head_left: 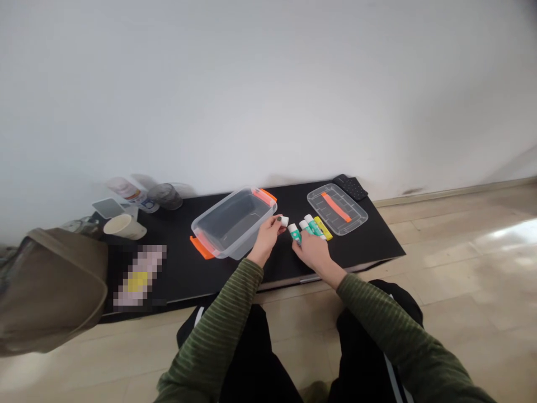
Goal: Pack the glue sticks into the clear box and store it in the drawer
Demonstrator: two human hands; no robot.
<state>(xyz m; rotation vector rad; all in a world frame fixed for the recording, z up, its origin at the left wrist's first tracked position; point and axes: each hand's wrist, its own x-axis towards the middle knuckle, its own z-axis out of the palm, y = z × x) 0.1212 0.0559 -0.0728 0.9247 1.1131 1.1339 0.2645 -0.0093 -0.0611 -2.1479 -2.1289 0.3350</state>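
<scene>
- Pale wall at 12 o'clock; black table against it, light tiled floor below. Clock read from the two hands.
- Left hand: fingertips pinching a small white cap.
- Right hand: thumb and fingers closed around a green-and-white glue stick, its upper end just beside the cap.
- At 1 o'clock, against the right hand's fingers: more green-and-white sticks and a yellow one, lying side by side.
- At 2 o'clock: clear lid with orange handle; black patterned item beyond.
- At 10 o'clock: clear lidless box, orange latches.
- At 9 o'clock, well apart: paper cup, brown bag.
</scene>
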